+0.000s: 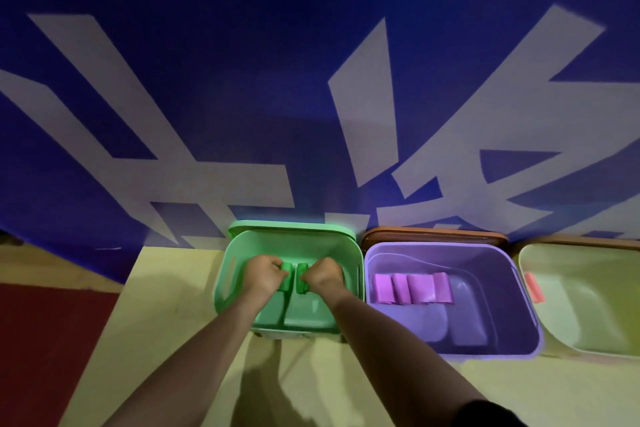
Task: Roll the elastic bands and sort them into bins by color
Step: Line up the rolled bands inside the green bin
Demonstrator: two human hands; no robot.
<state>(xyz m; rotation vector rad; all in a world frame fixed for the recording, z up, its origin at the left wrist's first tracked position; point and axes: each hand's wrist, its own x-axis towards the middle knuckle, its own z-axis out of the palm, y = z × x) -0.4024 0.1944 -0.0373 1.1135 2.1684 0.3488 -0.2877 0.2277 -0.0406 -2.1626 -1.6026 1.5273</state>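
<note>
Over the green bin (pixel 228 284), your left hand (pixel 265 276) pinches one green roll (pixel 286 279) and your right hand (pixel 323 276) pinches another (pixel 302 279), the two rolls just beside each other inside it. Right of that bin, the purple bin (pixel 502 329) holds four purple rolls (pixel 412 289) in a row. At the far right, a pale bin (pixel 588 322) holds a pink roll (pixel 534 288). All three bins stand on your yellow surface (pixel 166 305).
</note>
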